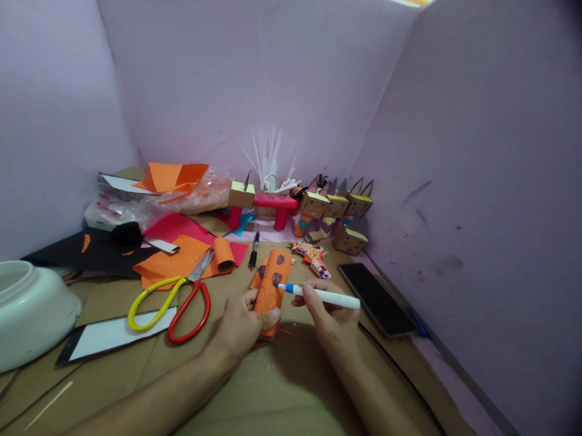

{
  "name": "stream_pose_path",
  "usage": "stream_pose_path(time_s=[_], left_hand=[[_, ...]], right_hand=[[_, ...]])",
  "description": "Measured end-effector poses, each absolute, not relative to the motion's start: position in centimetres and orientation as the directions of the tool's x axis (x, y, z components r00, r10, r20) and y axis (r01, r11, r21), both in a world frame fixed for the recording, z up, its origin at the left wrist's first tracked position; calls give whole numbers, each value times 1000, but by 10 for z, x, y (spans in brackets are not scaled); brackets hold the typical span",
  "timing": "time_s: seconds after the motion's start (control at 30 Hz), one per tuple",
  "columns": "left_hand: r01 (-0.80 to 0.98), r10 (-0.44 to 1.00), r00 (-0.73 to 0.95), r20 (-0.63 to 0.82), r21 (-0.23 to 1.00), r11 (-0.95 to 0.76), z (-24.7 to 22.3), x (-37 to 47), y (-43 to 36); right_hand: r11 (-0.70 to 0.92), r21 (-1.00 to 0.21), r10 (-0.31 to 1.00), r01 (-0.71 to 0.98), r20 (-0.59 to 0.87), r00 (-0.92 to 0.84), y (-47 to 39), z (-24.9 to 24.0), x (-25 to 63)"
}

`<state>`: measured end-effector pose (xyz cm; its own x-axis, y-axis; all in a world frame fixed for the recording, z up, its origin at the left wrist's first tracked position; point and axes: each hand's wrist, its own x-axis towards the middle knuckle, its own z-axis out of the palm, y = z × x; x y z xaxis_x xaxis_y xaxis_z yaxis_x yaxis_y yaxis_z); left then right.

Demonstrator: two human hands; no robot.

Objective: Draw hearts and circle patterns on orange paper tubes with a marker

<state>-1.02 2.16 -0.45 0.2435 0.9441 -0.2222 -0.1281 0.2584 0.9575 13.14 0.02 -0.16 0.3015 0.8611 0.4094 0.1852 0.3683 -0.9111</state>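
Note:
My left hand is closed around the lower end of an orange paper tube, thumb across its front. Purple filled spots mark the tube's upper part, and outlined circles show lower down. My right hand grips a white marker with a blue band, its tip at a purple spot on the tube. Another orange piece with a purple spot sits behind the tube's left side, partly hidden. A black pen lies just beyond the tube.
Scissors with yellow and red handles lie left, near orange paper and a short orange tube. A phone and black cable lie right. Cardboard animal figures stand behind; a white pot is far left.

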Motion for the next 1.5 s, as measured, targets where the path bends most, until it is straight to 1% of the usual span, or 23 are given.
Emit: stream_pose_path(time_s=[0.2,0.37,0.57,0.97,1.3,1.5], left_hand=[[-132,948,229,-221,958,256,-7,-10,21],[-115,947,230,-226,960,257,-6,-10,21],[-120,948,225,-226,959,257,-5,-10,19],[-54,957,230,-180,979,197,-4,-10,19],[-43,954,249,-167,982,183,-5,-10,20],[-81,953,245,-177,976,202,-4,-11,20]], right_hand=[[386,-905,830,178,425,361,1,2,130],[361,-914,836,186,405,371,1,1,131],[369,-913,831,177,409,376,2,1,130],[388,-910,837,149,415,356,1,0,130],[392,-903,852,177,429,301,0,-1,130],[379,-900,858,216,429,283,0,0,130]])
